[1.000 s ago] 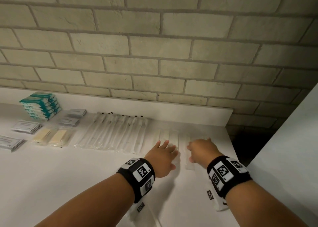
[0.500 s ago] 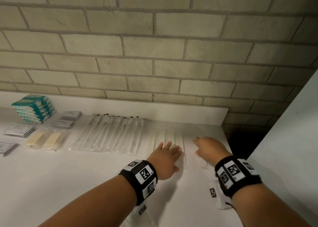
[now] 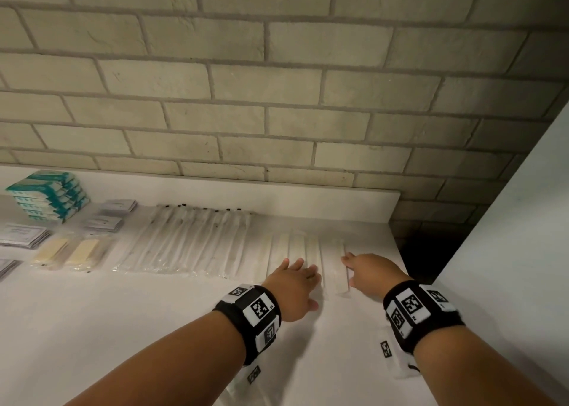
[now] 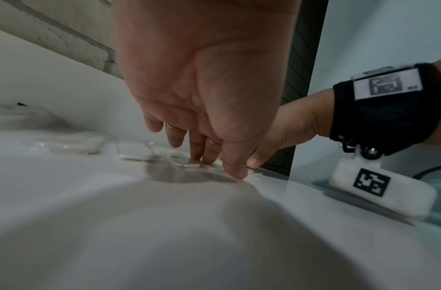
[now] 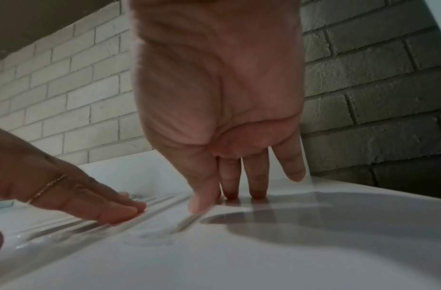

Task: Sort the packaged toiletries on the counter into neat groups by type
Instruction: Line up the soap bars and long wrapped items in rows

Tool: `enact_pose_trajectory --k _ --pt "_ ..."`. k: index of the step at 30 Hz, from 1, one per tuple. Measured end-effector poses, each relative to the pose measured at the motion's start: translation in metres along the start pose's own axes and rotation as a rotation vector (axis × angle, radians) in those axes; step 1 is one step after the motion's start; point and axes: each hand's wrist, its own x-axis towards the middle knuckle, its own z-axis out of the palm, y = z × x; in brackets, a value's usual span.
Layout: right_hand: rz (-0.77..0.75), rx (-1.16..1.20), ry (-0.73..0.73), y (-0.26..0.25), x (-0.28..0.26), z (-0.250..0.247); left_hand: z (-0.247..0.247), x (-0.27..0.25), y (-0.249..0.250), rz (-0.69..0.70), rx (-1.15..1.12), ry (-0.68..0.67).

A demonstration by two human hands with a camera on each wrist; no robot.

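While hands (image 3: 332, 279) touch packets (image 3: 335, 264), ring (image 5: 46, 188) shows.

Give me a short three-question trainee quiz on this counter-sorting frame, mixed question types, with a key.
1. True or false: the left hand lies flat, fingers straight, on the white packets.
2. Multiple choice: the teal boxes are
A. spread singly along the counter's front edge
B. stacked at the far left by the wall
C. held in the right hand
3. Fill in: the right hand's fingertips touch a long clear ____ at the right end of the row.

Key: 1 true; 2 B; 3 packet.
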Motion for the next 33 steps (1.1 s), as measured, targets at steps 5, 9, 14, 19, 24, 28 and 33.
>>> enact_pose_trajectory --k 5,9,14,19,24,28,33 --pt "0.011 0.051 0.011 -0.003 -0.005 -0.003 0.001 0.003 0.003 0.006 0.003 0.026" --pt "0.031 0.024 -0.001 0.003 -0.008 -0.007 -0.003 0.005 0.008 0.006 0.011 0.007" --pt "0.052 0.071 -0.013 0.018 -0.012 -0.008 -0.003 0.01 0.014 0.016 0.003 0.017" --pt "0.039 0.109 -0.006 0.018 -0.014 -0.007 -0.002 0.015 0.019 0.014 -0.002 0.024" --pt "0.061 0.348 0.095 0.026 -0.02 -0.003 -0.004 0.003 0.011 -0.091 -0.05 0.048" --pt "-0.059 0.13 0.038 0.006 -0.022 -0.004 -0.005 -0.006 -0.002 -0.188 0.005 0.021" --pt "-0.123 -0.123 -0.058 -0.021 -0.023 -0.005 0.002 -0.001 0.006 -0.158 -0.014 -0.039"
